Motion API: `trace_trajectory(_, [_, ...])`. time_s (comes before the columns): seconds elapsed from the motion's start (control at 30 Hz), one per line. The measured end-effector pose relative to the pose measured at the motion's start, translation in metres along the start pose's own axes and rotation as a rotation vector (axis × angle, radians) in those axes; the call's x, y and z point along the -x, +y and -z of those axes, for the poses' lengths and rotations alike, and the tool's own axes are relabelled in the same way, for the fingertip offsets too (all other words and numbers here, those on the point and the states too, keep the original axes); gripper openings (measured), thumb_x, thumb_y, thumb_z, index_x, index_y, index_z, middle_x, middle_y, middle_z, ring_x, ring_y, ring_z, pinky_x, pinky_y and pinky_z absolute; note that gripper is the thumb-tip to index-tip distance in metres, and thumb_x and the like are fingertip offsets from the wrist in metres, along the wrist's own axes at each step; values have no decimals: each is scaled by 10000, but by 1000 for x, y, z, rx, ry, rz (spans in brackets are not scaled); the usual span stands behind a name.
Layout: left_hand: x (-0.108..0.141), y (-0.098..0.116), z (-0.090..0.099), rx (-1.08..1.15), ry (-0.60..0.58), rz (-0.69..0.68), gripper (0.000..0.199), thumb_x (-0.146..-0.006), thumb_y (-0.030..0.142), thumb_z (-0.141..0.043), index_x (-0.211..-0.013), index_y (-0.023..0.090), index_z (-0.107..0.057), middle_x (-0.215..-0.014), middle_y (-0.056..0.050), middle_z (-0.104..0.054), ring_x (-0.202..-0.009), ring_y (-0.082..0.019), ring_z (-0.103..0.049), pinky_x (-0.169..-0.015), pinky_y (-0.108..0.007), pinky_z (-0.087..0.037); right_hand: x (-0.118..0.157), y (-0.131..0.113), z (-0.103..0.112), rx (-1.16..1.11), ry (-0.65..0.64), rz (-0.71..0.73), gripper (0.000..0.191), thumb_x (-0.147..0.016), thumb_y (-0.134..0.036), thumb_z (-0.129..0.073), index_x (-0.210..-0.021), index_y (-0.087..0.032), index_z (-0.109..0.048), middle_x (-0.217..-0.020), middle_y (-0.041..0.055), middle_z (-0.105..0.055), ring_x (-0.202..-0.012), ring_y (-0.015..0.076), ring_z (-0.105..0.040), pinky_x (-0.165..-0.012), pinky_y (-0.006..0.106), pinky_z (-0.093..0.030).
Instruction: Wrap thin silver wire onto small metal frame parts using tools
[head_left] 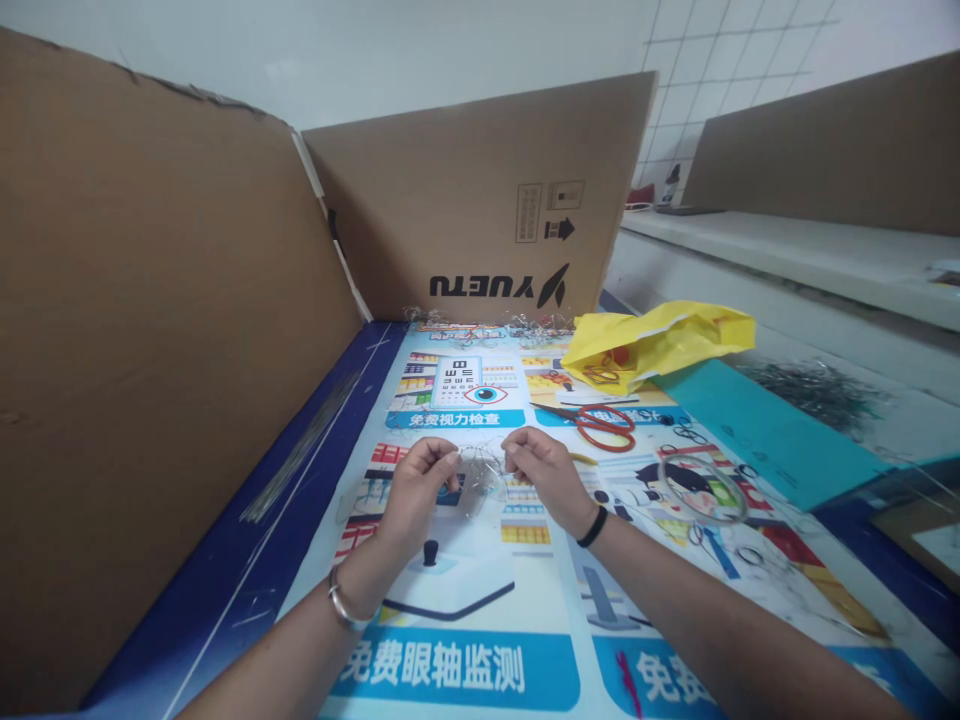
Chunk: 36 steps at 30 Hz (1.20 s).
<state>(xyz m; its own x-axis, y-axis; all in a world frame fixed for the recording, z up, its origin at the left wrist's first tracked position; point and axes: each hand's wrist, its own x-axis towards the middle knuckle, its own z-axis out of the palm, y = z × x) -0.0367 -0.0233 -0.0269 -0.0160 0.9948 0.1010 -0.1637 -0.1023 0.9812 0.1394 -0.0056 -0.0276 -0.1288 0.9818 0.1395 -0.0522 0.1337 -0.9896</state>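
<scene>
My left hand [421, 490] and my right hand [551, 478] face each other over the printed sheet, thumbs and forefingers pinched. A loose tangle of thin silvery wire [481, 472] stretches between them, its ends at the fingertips of both hands. The wire is so fine that its exact shape is hard to make out. Just beyond my right hand lie scissors [609, 430] with orange-red handles, the blades pointing left. A small yellow item [583, 459] sits partly behind that hand.
Cardboard panels [465, 200] wall off the left and back. A yellow bag [675, 335] rests at back right by a teal sheet [772, 430] and dark wire clippings [814, 395]. Straight wires [304, 450] lie left; a wire coil [741, 500] and a pink strand [628, 683] lie right.
</scene>
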Motion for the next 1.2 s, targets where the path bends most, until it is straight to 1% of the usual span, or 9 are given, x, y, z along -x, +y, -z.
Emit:
trace_trajectory(0.17, [0,0,0,0,13,3,83,-760,217,-594,-784,158,-540,-580,50,-513,-505,-57,-469,-520,-177,-351,2,-1,0,-3,-3,5,148,-767,-324,-547,-705,-192,-516,-575,-26,-542,-526,93,-451,-506,225,-347])
trace_trajectory(0.5, [1,0,1,-10,-1,-21,69,-783,224,-578,-787,169,-537,-581,52,-510,-521,-60,-467,-540,-179,-357,2,-2,0,-15,-1,9,125,-769,-300,-537,-706,-196,-509,-587,-28,-547,-523,93,-444,-498,219,-335])
trace_trajectory(0.8, [0,-2,1,-4,2,-23,75,-781,231,-587,-797,176,-537,-593,54,-510,-521,-58,-464,-545,-178,-358,2,0,1,-9,-12,13,143,-779,-309,-528,-699,-195,-500,-587,-26,-547,-525,91,-445,-512,223,-347])
trace_trajectory(1.2, [1,0,0,-15,3,-11,94,-770,249,-583,-786,171,-533,-595,43,-512,-522,-69,-459,-540,-185,-356,4,-4,0,-12,-11,10,174,-777,-331,-521,-663,-204,-484,-589,-21,-552,-523,99,-447,-504,232,-346])
